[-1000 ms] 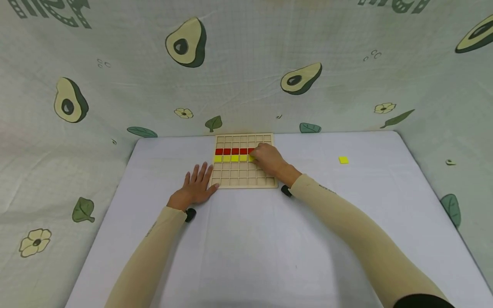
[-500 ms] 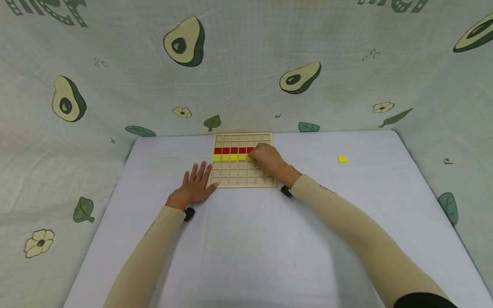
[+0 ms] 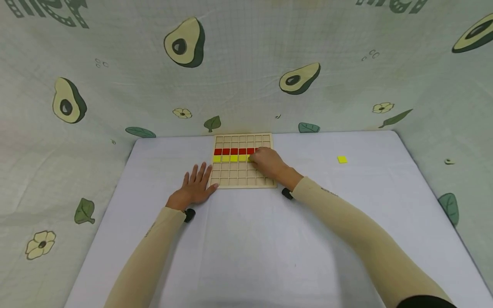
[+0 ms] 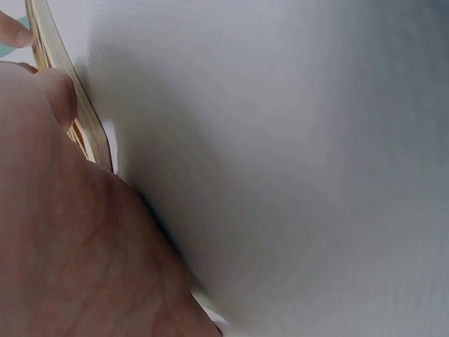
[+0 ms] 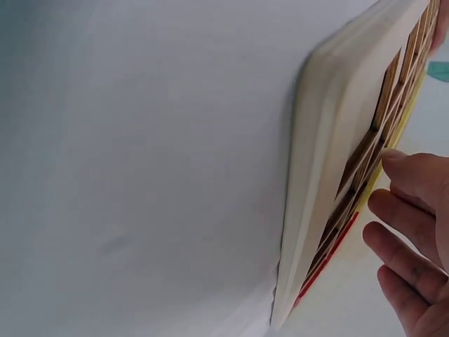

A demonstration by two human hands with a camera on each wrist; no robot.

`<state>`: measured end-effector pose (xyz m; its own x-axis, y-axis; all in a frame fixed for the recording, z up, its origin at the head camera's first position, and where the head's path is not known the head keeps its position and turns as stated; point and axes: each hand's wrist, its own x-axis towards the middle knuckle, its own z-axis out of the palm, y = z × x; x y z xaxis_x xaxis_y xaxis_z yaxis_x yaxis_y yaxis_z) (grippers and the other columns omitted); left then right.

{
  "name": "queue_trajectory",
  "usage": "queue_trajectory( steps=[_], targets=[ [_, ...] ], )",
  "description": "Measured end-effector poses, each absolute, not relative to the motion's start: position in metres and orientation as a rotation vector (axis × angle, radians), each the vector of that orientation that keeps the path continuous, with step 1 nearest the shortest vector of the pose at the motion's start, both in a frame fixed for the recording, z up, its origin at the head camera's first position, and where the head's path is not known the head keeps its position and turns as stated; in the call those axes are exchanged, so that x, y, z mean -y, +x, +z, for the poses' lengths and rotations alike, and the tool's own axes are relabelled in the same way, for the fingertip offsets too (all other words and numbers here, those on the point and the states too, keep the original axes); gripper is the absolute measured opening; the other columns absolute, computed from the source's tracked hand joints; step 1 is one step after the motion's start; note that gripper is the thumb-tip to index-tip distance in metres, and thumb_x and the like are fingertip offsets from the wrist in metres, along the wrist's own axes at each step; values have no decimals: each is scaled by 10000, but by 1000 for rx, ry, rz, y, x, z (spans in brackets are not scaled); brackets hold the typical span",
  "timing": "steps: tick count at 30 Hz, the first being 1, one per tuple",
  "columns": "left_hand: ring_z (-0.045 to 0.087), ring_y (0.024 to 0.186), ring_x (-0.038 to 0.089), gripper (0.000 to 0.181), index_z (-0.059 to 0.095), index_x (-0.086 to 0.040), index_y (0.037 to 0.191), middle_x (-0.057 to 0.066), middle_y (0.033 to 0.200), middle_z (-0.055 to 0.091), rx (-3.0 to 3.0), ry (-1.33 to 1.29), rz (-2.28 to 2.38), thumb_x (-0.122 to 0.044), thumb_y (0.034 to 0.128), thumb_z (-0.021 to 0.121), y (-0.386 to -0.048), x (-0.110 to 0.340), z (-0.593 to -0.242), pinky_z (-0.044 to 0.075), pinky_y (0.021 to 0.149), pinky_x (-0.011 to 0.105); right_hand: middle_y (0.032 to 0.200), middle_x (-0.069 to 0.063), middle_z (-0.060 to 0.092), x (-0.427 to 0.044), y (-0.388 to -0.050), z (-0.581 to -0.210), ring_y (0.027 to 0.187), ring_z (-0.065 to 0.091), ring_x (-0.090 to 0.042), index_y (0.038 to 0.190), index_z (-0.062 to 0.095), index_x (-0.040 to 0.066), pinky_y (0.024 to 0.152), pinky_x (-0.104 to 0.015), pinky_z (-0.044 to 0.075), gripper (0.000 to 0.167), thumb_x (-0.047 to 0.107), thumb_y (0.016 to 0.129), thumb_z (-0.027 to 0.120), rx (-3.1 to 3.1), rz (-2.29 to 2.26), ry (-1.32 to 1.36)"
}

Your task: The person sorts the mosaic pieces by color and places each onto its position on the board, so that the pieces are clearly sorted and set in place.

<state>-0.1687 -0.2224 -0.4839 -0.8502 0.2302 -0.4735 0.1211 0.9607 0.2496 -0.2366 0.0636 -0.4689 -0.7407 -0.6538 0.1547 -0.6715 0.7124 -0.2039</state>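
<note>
A light wooden grid board (image 3: 243, 181) lies near the table's far edge. A row of red square tiles (image 3: 234, 151) fills cells across it, with a row of yellow square tiles (image 3: 234, 158) just in front. My right hand (image 3: 268, 163) is over the board's right part, thumb and forefinger at the yellow row's right end, pinching a yellow tile mostly hidden by the fingers. In the right wrist view the right hand's other fingers (image 5: 403, 249) are bent and apart. My left hand (image 3: 195, 188) rests flat with fingers spread, its thumb on the board's near left corner.
One loose yellow tile (image 3: 342, 159) lies on the white table (image 3: 246, 244), right of the board. A fabric backdrop with printed avocados (image 3: 185, 42) rises behind the table and along its sides.
My right hand has shifted slightly toward me, showing more of the red row beside its fingers. The left hand stays in place on the board's corner.
</note>
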Motion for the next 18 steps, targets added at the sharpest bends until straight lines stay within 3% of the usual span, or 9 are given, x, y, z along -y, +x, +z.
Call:
queue_trajectory(
  steps=[4, 11, 18],
  targets=[
    [-201, 1608, 414, 822, -61, -76, 1698, 175, 1759, -182, -2601, 249, 291, -499, 1132, 359, -168, 221, -480, -106, 1272, 617, 1060, -95, 809, -68, -234, -466, 1006, 736, -295, 1075, 807, 24, 959, -423, 577, 116, 51, 980, 746, 2864, 386, 1072],
    [-206, 1607, 413, 831, -67, -81, 1697, 170, 1758, -191, -2603, 251, 281, -515, 1125, 350, -167, 222, -483, -115, 1270, 615, 993, -83, 812, -85, -226, -459, 902, 714, -269, 1002, 797, 29, 885, -411, 579, 102, -9, 969, 708, 2858, 390, 1040],
    [-212, 1606, 411, 833, -82, -85, 1696, 168, 1756, -198, -2613, 262, 269, -512, 1124, 346, -172, 225, -491, -116, 1269, 617, 1230, -136, 773, -119, -214, -454, 1128, 708, -319, 1253, 758, -3, 988, -443, 571, 299, 25, 955, 765, 2901, 439, 927]
  ],
)
